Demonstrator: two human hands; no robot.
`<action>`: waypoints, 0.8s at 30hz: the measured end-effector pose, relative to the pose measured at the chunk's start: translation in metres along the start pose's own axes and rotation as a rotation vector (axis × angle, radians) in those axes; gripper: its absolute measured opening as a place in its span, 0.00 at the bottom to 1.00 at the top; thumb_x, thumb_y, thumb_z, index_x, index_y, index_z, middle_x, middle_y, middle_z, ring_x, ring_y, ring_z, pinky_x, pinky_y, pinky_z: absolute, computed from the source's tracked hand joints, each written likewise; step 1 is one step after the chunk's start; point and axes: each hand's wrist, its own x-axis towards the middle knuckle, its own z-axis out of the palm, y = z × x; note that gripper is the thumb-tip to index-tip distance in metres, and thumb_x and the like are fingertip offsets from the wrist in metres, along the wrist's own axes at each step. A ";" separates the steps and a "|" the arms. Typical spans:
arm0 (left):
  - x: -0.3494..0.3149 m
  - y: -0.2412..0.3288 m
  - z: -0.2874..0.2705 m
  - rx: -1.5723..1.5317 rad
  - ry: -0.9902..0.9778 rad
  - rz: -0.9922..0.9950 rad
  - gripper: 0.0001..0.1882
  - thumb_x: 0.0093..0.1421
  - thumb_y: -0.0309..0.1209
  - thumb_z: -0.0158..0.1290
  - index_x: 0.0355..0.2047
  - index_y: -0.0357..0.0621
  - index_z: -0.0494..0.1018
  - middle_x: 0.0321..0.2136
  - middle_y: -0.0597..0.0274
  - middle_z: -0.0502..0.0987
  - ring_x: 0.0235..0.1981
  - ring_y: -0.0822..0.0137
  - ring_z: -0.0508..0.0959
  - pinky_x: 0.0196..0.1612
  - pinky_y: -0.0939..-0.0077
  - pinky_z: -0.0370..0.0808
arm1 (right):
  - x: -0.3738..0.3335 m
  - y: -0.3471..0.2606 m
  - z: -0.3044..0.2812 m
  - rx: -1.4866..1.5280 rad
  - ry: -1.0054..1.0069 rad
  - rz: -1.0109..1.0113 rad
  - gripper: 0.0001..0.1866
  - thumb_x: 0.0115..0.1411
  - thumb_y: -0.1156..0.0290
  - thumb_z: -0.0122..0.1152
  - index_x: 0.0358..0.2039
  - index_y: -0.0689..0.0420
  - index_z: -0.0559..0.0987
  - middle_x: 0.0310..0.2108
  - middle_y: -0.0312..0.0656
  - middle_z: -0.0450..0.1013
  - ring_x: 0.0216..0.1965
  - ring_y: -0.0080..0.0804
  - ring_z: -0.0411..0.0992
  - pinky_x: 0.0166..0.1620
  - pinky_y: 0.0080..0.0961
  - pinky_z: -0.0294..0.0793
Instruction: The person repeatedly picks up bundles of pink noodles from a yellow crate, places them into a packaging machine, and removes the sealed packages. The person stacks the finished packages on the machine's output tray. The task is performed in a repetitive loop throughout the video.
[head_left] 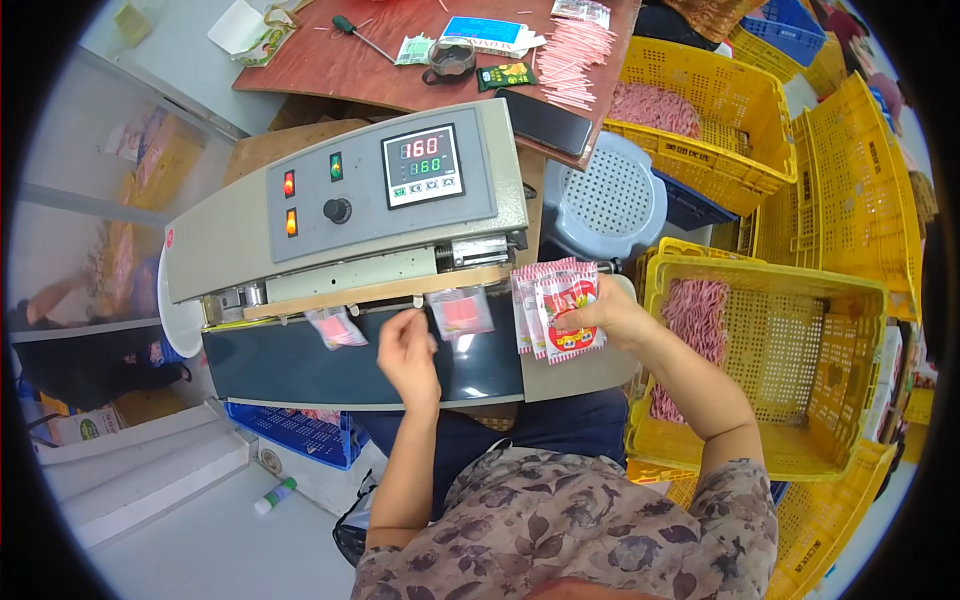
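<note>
A grey band sealing machine stands in front of me, its lit control panel facing up. My right hand grips a fanned stack of small red-and-white printed packets over the machine's right end. Between two packets on the belt hovers my left hand, its fingers curled in and nothing visible in them. A clear packet with pink contents hangs from the sealing band just right of it. Another pink packet hangs further left, tilted.
On the red table behind lie a phone, a screwdriver, a dark cup and many thin pink sticks. A blue-grey stool and a yellow crate holding pink packets stand at my right. A blue crate sits below the machine.
</note>
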 end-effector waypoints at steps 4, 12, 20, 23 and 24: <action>-0.029 0.007 0.032 0.154 -0.235 -0.036 0.06 0.55 0.26 0.51 0.31 0.35 0.71 0.20 0.70 0.70 0.17 0.84 0.63 0.19 0.90 0.60 | 0.001 0.001 0.008 0.005 -0.027 -0.014 0.22 0.39 0.82 0.64 0.39 0.62 0.73 0.34 0.38 0.73 0.34 0.24 0.72 0.41 0.24 0.71; -0.002 -0.005 0.024 -0.115 -0.282 -0.404 0.05 0.55 0.23 0.51 0.30 0.34 0.71 0.17 0.68 0.69 0.13 0.82 0.63 0.12 0.90 0.55 | 0.003 -0.003 0.003 -0.017 0.026 0.021 0.22 0.39 0.82 0.64 0.38 0.61 0.73 0.33 0.39 0.73 0.33 0.25 0.72 0.41 0.24 0.71; -0.035 0.004 0.041 0.180 -0.291 0.085 0.05 0.55 0.25 0.52 0.30 0.36 0.70 0.27 0.67 0.69 0.24 0.82 0.68 0.27 0.90 0.64 | 0.003 -0.002 0.005 -0.006 -0.024 0.012 0.23 0.40 0.81 0.64 0.40 0.61 0.72 0.35 0.37 0.73 0.34 0.23 0.71 0.41 0.24 0.71; -0.032 -0.008 0.055 0.009 -0.456 -0.294 0.05 0.55 0.26 0.52 0.29 0.36 0.71 0.20 0.70 0.71 0.20 0.84 0.67 0.24 0.90 0.63 | 0.002 0.000 0.011 -0.022 -0.039 -0.068 0.24 0.41 0.80 0.65 0.42 0.61 0.71 0.35 0.37 0.72 0.35 0.23 0.71 0.41 0.23 0.71; -0.030 -0.007 0.057 -0.016 -0.451 -0.315 0.05 0.55 0.26 0.52 0.28 0.36 0.71 0.19 0.70 0.70 0.18 0.84 0.66 0.21 0.91 0.61 | 0.003 0.000 0.010 -0.026 -0.040 -0.065 0.24 0.41 0.80 0.65 0.42 0.61 0.71 0.36 0.37 0.72 0.35 0.22 0.70 0.41 0.23 0.71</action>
